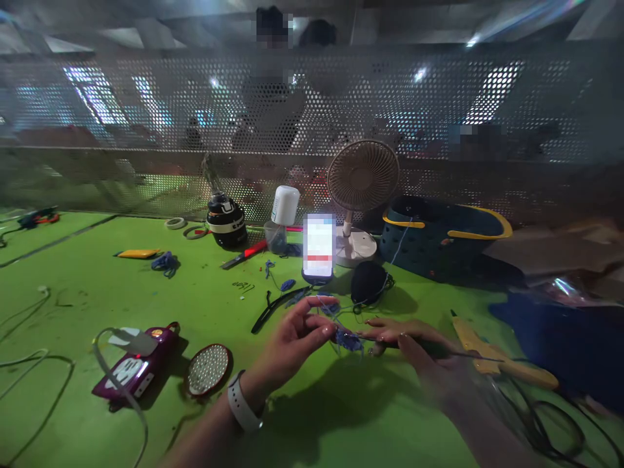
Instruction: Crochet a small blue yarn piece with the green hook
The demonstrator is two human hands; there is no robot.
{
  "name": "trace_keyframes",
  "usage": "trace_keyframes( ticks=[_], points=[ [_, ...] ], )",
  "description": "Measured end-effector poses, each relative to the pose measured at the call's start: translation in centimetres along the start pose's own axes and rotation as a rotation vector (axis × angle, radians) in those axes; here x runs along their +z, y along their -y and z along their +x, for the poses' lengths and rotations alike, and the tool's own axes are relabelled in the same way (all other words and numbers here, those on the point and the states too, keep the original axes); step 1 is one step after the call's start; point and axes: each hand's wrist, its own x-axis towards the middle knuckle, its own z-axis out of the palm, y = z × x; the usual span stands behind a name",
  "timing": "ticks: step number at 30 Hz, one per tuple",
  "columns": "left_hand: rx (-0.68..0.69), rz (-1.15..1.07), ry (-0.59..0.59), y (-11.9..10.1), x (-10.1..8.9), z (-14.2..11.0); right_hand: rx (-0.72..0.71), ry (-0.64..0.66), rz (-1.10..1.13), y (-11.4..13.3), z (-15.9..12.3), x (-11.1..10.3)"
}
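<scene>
My left hand (297, 338), with a white wristband, pinches a small piece of blue yarn work (347, 339) above the green table (312, 416). My right hand (404, 341) meets it from the right, fingers closed on the same blue piece and on a thin hook or needle whose shaft runs back toward my wrist. A blue thread leads from the piece up toward a dark ball of yarn (369, 281). A lit phone (318, 247) stands just behind my hands.
A small desk fan (361, 195), a dark basket with yellow handles (439, 237), a black-and-white jar (225, 221), a white cup (285, 205), a purple power strip (139, 364), a round mirror (208, 369) and yellow-handled scissors (492, 354) lie around. A perforated screen (146, 130) walls the back; people sit beyond it.
</scene>
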Motion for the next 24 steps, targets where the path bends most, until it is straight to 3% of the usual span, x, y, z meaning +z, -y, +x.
trace_keyframes(
  ticks=[7,12,15,19,21,24],
  points=[
    [0.000,-0.030,-0.006,0.18,-0.08,0.12,-0.081,0.072,-0.031,-0.17,0.13,-0.38],
    [0.016,0.006,-0.015,0.35,-0.08,0.04,-0.131,0.080,-0.173,-0.40,0.03,-0.79],
    [0.036,0.064,-0.001,0.66,-0.06,0.02,-0.245,0.138,-0.299,-0.35,0.06,-0.76],
    [0.069,0.087,-0.013,0.95,0.16,-0.01,-0.503,0.180,-0.406,0.23,0.38,-0.16],
    [0.040,0.051,-0.034,0.94,0.34,-0.04,-0.625,0.200,-0.450,0.43,0.54,0.09],
    [-0.059,0.022,-0.075,0.84,0.57,-0.08,-0.689,0.265,-0.554,0.40,0.64,0.08]
  ],
)
